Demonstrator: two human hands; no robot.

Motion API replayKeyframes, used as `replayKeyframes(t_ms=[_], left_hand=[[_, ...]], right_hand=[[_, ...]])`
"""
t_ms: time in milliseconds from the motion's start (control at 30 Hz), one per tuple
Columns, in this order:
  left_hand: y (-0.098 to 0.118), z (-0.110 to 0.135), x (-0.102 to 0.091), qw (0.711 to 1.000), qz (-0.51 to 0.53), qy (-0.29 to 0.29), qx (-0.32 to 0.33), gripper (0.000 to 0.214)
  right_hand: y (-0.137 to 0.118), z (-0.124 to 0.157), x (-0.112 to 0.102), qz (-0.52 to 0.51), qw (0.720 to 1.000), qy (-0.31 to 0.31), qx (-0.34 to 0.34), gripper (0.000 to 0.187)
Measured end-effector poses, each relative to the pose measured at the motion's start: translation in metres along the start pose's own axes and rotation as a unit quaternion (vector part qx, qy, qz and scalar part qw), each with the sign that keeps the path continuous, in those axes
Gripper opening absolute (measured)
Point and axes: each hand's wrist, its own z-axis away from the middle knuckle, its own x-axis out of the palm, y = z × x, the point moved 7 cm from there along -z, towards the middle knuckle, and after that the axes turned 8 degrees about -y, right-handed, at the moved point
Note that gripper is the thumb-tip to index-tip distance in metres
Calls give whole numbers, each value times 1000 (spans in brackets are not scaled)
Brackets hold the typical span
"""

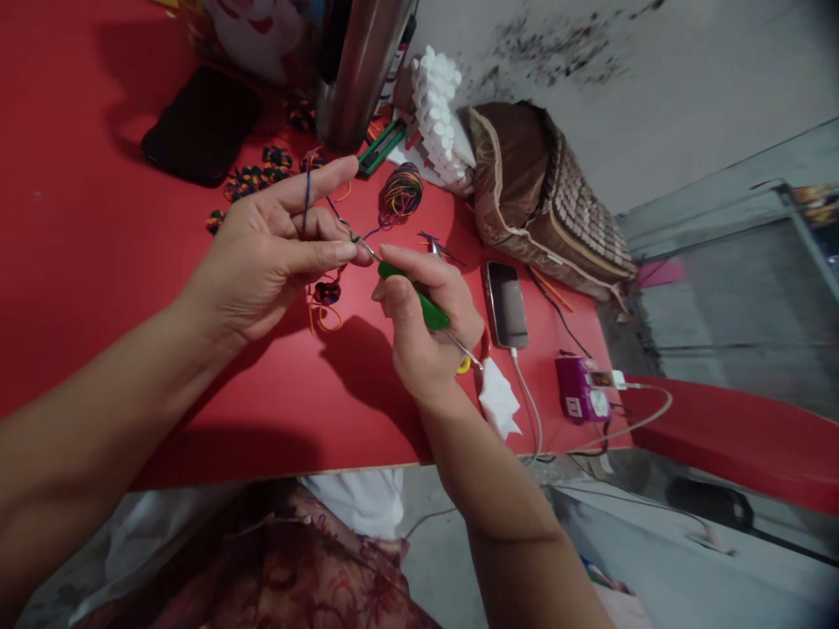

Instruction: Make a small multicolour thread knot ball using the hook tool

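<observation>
The green-handled crochet hook [419, 301] sat above the red table [98, 262], gripped by the right hand [426, 328] with its fingers curled closed round the handle. Its metal tip met the multicoloured yarn [307, 188], pinched between thumb and fingers of the left hand [275, 249], whose forefinger was raised with the strand over it. Just beyond lay a yarn ball [401, 194], small crocheted pieces [253, 179] and a phone [507, 304].

Left hand [275, 249]: index finger outstretched, thumb pinched against curled middle finger | Right hand [423, 328]: closed in a pencil grip, forefinger tip just short of left thumb tip | Forearms [98, 419]: bare, converging from below.
</observation>
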Motion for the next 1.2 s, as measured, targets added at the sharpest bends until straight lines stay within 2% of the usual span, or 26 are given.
replayKeyframes(t_ms=[133, 400, 600, 800, 967, 1100, 1200], left_hand=[[2, -2, -2, 999, -29, -23, -5, 66], [6, -3, -8, 996, -72, -57, -14, 63], [4, -8, -9, 995, 17, -94, -34, 53], [0, -5, -4, 993, 33, -85, -73, 52], [-3, -5, -4, 992, 28, -85, -84, 48], [-7, -5, -5, 993, 6, -81, -82, 51], [-9, -3, -3, 997, -20, -52, -60, 59]], right_hand=[[1, -3, -3, 17, 1000, -7, 8, 22], [-3, -7, -9, -16, 1000, -25, -5, 21], [-1, -11, -14, -41, 997, -47, 37, 20], [4, -15, -18, -79, 994, -54, 59, 23], [5, -16, -20, -125, 989, -53, 55, 16], [15, -13, -17, -153, 983, -44, 96, 22], [24, -8, -9, -176, 975, -20, 131, 29]])
